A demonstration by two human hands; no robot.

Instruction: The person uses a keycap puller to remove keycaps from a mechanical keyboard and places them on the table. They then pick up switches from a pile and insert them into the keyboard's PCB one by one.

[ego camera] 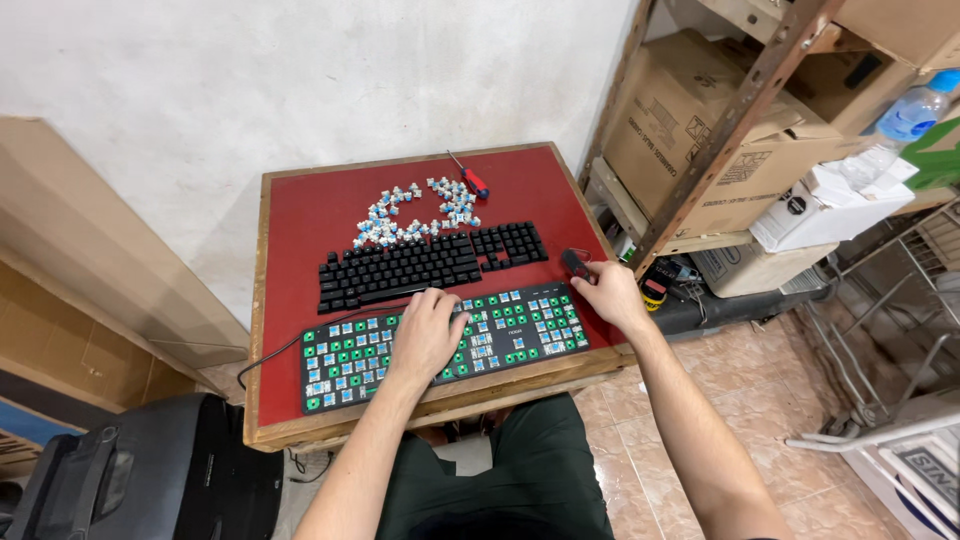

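Resting left hand (425,335) flat on stripped keyboard (350,362), right hand (608,293) w/ fingers pinching puller (575,263).

The left hand (428,333) lies flat on the near keyboard (520,335) and hides the switches under it. The right hand (610,295) covers part of a small dark tool (575,264), so its shape is hard to tell. Both arms are cut off by the bottom edge. The pile of little switches (415,213) at the far side is too small to count. The keyboard's cable (268,358) goes off the left side of the table (300,200) and is lost from sight. The black bag (150,470) at the near left is cut off by the edge. The bottle (905,120) on the right shelf is partly cut off too.
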